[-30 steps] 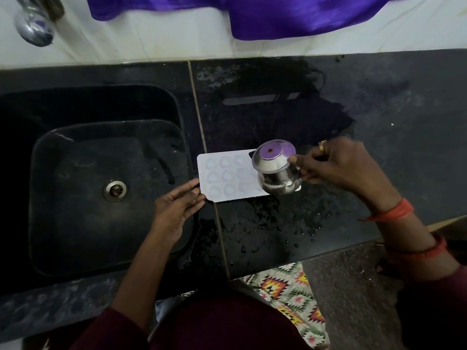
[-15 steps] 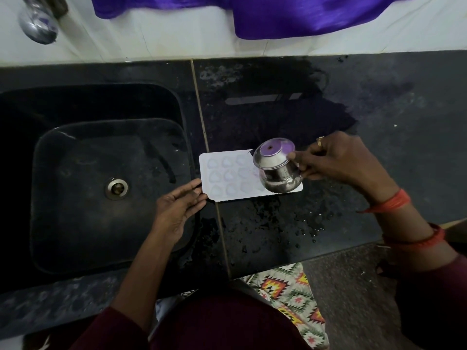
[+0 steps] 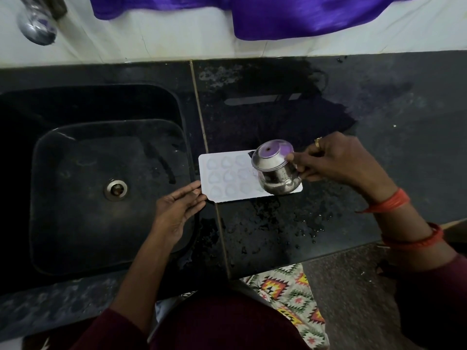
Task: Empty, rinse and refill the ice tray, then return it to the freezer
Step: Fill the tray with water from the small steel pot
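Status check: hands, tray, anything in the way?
Left hand flat, fingertips touching ice tray, left corner. Right hand grips steel pot, tilted over tray's right end. Counter wet, nothing blocking.

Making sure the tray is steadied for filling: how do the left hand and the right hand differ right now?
The left hand lies open, straight fingers at the near-left corner of the ice tray; the right hand is curled round the steel pot over the tray's right end. The right hand wears a ring; the left shows none. Both work at the same tray.
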Demonstrator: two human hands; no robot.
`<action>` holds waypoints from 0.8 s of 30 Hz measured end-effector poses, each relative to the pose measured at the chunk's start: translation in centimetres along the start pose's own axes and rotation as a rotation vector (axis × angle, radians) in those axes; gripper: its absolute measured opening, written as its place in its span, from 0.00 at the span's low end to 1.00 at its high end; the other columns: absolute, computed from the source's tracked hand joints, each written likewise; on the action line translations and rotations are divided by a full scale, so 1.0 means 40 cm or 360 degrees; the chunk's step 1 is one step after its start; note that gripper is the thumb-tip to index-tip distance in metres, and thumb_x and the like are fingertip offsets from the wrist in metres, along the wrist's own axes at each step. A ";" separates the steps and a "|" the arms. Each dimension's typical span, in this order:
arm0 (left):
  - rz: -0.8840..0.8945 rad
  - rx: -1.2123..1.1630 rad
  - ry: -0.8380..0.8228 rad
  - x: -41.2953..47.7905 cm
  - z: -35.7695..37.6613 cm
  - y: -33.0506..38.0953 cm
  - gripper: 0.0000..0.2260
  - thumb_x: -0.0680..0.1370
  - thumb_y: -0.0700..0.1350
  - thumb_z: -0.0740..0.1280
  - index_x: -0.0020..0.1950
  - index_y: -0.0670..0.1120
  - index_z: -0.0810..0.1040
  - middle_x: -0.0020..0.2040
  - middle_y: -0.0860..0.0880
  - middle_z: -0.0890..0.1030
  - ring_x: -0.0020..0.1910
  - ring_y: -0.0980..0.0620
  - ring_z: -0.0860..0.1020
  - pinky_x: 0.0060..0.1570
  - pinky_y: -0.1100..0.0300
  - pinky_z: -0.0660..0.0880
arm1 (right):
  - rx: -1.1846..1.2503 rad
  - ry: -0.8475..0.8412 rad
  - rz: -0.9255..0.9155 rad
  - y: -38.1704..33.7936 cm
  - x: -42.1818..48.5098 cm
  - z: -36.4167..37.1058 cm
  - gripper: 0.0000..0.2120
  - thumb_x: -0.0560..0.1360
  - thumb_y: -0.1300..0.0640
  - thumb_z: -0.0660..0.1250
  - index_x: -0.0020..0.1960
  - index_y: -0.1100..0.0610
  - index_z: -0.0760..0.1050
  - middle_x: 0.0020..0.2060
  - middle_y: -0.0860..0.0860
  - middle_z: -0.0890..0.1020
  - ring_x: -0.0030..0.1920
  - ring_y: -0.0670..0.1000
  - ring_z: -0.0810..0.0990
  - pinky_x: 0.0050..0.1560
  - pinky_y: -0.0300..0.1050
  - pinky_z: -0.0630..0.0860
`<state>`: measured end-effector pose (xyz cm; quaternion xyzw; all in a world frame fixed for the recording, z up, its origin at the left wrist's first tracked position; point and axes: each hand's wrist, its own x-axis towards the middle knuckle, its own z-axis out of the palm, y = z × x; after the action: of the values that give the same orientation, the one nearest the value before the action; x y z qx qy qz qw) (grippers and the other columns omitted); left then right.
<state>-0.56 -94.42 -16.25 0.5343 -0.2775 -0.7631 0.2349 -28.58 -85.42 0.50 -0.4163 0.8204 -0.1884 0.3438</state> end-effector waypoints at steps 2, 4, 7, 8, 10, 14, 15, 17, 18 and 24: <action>0.0005 -0.0007 0.0003 -0.003 0.002 0.002 0.10 0.79 0.35 0.69 0.59 0.40 0.83 0.51 0.43 0.87 0.46 0.52 0.86 0.49 0.60 0.83 | -0.0026 0.0001 -0.0001 -0.001 0.000 0.001 0.17 0.75 0.45 0.72 0.39 0.59 0.85 0.32 0.48 0.86 0.33 0.43 0.86 0.37 0.28 0.79; -0.0001 -0.0019 0.0002 -0.004 0.003 0.003 0.09 0.79 0.35 0.68 0.58 0.40 0.83 0.50 0.44 0.87 0.45 0.53 0.86 0.50 0.59 0.83 | -0.0024 -0.0002 0.0002 -0.002 0.000 0.002 0.17 0.75 0.45 0.72 0.39 0.59 0.85 0.32 0.48 0.86 0.34 0.44 0.86 0.38 0.29 0.80; -0.0009 -0.0028 -0.0002 -0.004 0.000 0.003 0.09 0.79 0.35 0.68 0.58 0.40 0.83 0.49 0.44 0.87 0.45 0.53 0.86 0.49 0.59 0.83 | -0.0022 -0.0011 -0.0005 -0.004 0.000 0.002 0.17 0.75 0.45 0.72 0.39 0.59 0.85 0.32 0.48 0.87 0.34 0.43 0.86 0.38 0.29 0.80; -0.0012 -0.0033 -0.0001 -0.004 -0.001 0.003 0.09 0.79 0.35 0.68 0.58 0.40 0.83 0.49 0.44 0.87 0.45 0.53 0.86 0.49 0.59 0.83 | -0.0021 -0.0013 -0.0005 -0.005 0.000 0.002 0.17 0.75 0.45 0.72 0.39 0.59 0.84 0.32 0.48 0.86 0.34 0.43 0.86 0.38 0.28 0.79; -0.0013 -0.0035 -0.0003 -0.005 0.001 0.004 0.09 0.79 0.34 0.68 0.57 0.40 0.83 0.49 0.44 0.87 0.44 0.53 0.86 0.49 0.60 0.83 | -0.0021 -0.0012 -0.0012 -0.004 0.000 0.002 0.18 0.75 0.45 0.72 0.39 0.60 0.84 0.32 0.47 0.86 0.34 0.43 0.86 0.38 0.28 0.79; 0.0001 -0.0048 0.0002 -0.008 0.006 0.004 0.09 0.79 0.34 0.67 0.58 0.40 0.82 0.51 0.45 0.87 0.44 0.54 0.86 0.49 0.60 0.83 | -0.0049 -0.0001 -0.0024 -0.002 0.001 0.001 0.18 0.75 0.45 0.72 0.38 0.59 0.84 0.31 0.47 0.86 0.34 0.44 0.86 0.39 0.29 0.80; 0.0005 -0.0048 0.0001 -0.008 0.006 0.003 0.09 0.79 0.34 0.67 0.58 0.39 0.82 0.51 0.45 0.87 0.44 0.54 0.86 0.48 0.60 0.83 | -0.0047 -0.0004 -0.0021 -0.002 0.001 0.000 0.18 0.75 0.45 0.72 0.38 0.59 0.84 0.31 0.47 0.86 0.34 0.44 0.86 0.39 0.29 0.80; 0.0007 -0.0047 -0.0001 -0.009 0.006 0.002 0.09 0.80 0.34 0.67 0.59 0.39 0.82 0.52 0.45 0.86 0.44 0.54 0.86 0.48 0.60 0.83 | -0.0040 -0.0015 -0.0009 -0.003 0.002 0.000 0.18 0.75 0.45 0.72 0.39 0.60 0.84 0.32 0.47 0.86 0.34 0.44 0.86 0.40 0.30 0.81; 0.0006 -0.0047 -0.0003 -0.009 0.006 0.002 0.09 0.80 0.34 0.67 0.59 0.39 0.82 0.52 0.45 0.86 0.44 0.54 0.86 0.49 0.60 0.83 | -0.0039 -0.0016 -0.0002 -0.004 0.002 0.000 0.18 0.75 0.45 0.72 0.39 0.60 0.84 0.32 0.47 0.86 0.34 0.44 0.86 0.40 0.31 0.81; 0.0011 -0.0041 -0.0022 -0.012 0.005 0.004 0.09 0.80 0.33 0.67 0.59 0.40 0.82 0.52 0.46 0.86 0.45 0.54 0.86 0.49 0.60 0.83 | 0.0001 -0.0021 0.0027 -0.005 0.003 0.003 0.17 0.75 0.46 0.73 0.39 0.60 0.84 0.32 0.48 0.87 0.35 0.44 0.86 0.40 0.32 0.82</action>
<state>-0.57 -94.21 -15.75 0.5249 -0.2711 -0.7696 0.2424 -28.44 -85.62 0.49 -0.4105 0.8216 -0.1830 0.3507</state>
